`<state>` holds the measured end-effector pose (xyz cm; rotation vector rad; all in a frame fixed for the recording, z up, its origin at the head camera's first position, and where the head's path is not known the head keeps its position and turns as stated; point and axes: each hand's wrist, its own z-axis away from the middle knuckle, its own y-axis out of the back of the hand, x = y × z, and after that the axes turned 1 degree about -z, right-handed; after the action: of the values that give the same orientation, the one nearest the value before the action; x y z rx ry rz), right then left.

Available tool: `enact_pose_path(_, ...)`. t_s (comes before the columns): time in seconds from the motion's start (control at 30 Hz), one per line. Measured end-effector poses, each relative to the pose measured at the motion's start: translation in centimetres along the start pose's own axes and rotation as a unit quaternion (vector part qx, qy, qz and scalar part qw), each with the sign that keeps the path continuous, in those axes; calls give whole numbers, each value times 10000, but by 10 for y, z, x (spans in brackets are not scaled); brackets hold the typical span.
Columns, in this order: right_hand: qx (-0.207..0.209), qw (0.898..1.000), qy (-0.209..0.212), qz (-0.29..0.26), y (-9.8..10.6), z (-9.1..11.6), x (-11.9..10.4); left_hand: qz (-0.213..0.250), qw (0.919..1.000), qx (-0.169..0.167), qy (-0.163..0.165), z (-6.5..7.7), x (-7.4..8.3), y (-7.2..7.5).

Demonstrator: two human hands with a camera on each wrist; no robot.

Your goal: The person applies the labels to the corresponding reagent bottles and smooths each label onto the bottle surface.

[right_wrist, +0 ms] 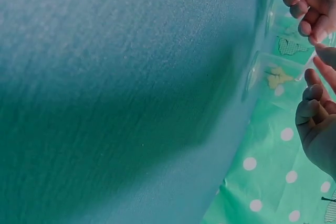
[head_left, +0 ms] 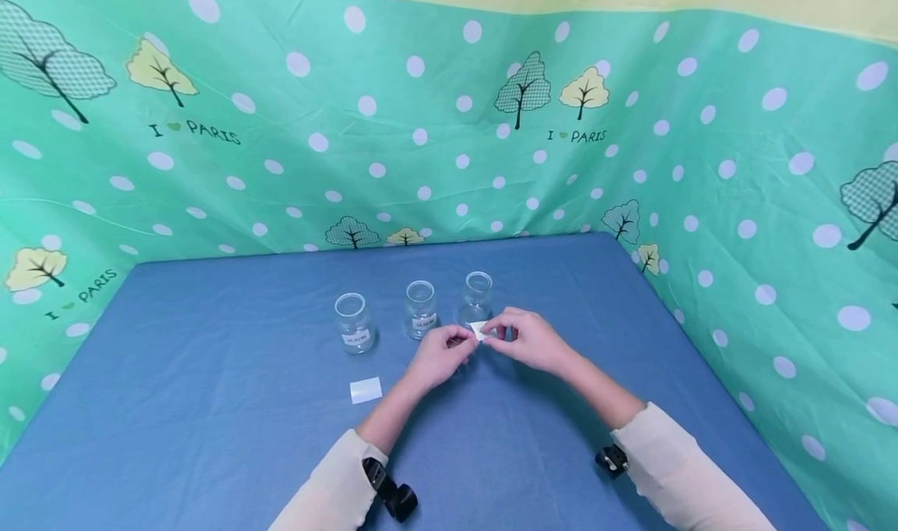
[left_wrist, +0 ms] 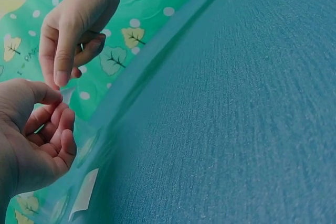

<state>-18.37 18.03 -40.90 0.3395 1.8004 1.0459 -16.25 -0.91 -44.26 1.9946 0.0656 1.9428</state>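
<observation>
Between my two hands is a small white label (head_left: 479,330) with dark print. My left hand (head_left: 441,355) pinches its lower left edge with thumb and forefinger, and my right hand (head_left: 531,339) pinches its right side. In the left wrist view the label (left_wrist: 67,95) shows as a pale, see-through corner at the meeting fingertips. Just behind the hands stands an unlabelled glass jar (head_left: 479,293), its lower part partly covered by the label and fingers. To the left stand a middle glass jar (head_left: 420,301) and a left glass jar (head_left: 351,316), each with a printed white label on its front.
A white rectangular piece of paper (head_left: 365,391) lies on the blue tablecloth (head_left: 210,406), in front of the left jar. A green dotted curtain (head_left: 393,125) with printed trees hangs behind the table and along its sides.
</observation>
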Motion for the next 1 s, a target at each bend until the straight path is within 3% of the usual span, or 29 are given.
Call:
enact_pose_path(0.47, -2, 9999, 115, -128, -1, -1, -2, 140, 9995, 60, -290, -1, 0, -1)
enact_pose_path(1.0, 100, 9997, 108, -214, -1, 1, -2, 297, 9990, 162, -300, 1, 0, -3)
